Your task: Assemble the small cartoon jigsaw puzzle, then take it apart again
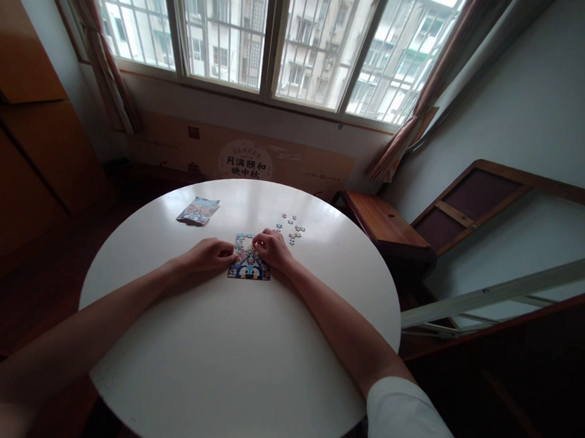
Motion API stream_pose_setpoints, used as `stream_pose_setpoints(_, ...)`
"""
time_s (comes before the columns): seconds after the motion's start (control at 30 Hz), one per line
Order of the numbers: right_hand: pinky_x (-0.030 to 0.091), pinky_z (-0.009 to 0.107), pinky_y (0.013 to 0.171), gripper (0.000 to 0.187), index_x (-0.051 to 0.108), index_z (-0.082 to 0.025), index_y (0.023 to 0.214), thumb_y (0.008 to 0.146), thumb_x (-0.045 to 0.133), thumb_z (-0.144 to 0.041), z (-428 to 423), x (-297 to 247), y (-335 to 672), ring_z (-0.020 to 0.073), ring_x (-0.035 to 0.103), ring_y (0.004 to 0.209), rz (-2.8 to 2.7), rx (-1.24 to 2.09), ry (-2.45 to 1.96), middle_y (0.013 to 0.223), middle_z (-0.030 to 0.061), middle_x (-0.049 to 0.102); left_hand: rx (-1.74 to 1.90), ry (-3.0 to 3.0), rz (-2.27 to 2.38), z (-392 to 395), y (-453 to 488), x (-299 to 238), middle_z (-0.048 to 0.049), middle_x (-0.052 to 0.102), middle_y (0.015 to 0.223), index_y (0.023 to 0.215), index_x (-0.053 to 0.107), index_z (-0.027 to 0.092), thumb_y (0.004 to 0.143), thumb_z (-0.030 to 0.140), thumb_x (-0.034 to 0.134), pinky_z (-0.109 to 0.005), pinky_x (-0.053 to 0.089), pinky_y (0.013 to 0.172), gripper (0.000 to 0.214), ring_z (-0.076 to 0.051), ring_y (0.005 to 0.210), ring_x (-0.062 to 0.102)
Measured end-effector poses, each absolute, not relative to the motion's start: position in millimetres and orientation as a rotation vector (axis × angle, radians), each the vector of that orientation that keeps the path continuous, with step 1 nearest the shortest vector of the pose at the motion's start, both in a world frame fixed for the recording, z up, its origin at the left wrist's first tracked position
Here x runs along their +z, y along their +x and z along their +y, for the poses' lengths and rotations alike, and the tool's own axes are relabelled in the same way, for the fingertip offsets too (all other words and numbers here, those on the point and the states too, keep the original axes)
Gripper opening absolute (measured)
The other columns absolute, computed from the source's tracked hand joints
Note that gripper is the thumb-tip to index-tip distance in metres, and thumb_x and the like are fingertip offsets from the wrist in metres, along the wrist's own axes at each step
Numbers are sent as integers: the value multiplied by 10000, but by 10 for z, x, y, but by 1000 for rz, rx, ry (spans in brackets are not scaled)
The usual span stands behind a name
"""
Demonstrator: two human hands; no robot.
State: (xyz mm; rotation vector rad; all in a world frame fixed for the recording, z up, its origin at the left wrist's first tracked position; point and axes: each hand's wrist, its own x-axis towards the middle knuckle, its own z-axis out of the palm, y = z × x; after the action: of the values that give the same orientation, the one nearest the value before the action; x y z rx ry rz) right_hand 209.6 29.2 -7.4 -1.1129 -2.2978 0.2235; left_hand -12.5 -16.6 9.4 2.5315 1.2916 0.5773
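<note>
A partly assembled jigsaw puzzle [249, 271] lies flat on the white round table [233, 348], with a penguin-like face at its near edge and a pale gap in its upper part. My left hand [211, 252] rests at the puzzle's left edge, fingers curled and thumb side against it. Over the upper right of the puzzle, my right hand [273, 247] is closed in a pinch beside the gap. A small puzzle piece seems to be between those fingertips, mostly hidden. Several loose puzzle pieces [298, 229] are scattered just beyond the right hand.
A printed packet [198, 211] lies on the table's far left. Behind the table are a wall poster [246, 162] and barred windows [225, 34]. A wooden stool or bench [385, 219] stands at the right, with orange-brown cabinets [20, 166] at the left.
</note>
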Motion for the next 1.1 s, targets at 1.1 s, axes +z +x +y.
stream_pose_setpoints(1.1,405,332,854,316,699,-172,911,799,432,-44,404,-110,2130,178,549,835,-1920,347,-1167,825,46,637,538,2544,1295,-153,-130,83,50,383,502,584,494,138,846,472,453,-212,195,489,426,-64,495,291)
